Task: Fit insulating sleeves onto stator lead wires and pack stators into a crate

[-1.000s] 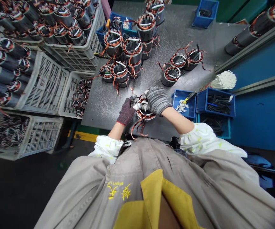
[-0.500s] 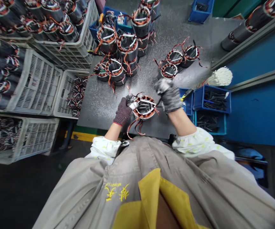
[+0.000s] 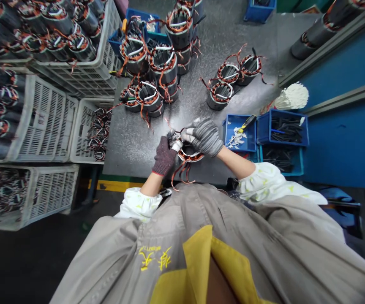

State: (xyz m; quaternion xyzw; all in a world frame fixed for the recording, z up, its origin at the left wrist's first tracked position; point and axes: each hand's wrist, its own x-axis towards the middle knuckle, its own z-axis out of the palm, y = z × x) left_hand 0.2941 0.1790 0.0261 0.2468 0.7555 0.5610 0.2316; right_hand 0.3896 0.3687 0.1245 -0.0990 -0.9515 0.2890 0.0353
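A wound motor stator (image 3: 191, 155) with copper coils and loose red leads sits at the near edge of the grey workbench (image 3: 134, 139). My left hand (image 3: 165, 155), in a dark glove, is closed on the stator's left side, pinching a white sleeved lead. My right hand (image 3: 203, 135), in a grey glove, lies over the stator's top with its fingers curled onto the windings near the left hand.
More stators stand stacked at the bench's far left (image 3: 157, 71), and three lie at its middle (image 3: 230, 80). Blue bins (image 3: 282, 128) with black pieces and white scraps sit on the right, beside a white bundle (image 3: 292, 96). White crates (image 3: 46, 114) full of stators line the left.
My right hand, lifted off to the right half a second ago, has come back down onto the stator's top. My left hand has kept its grip.
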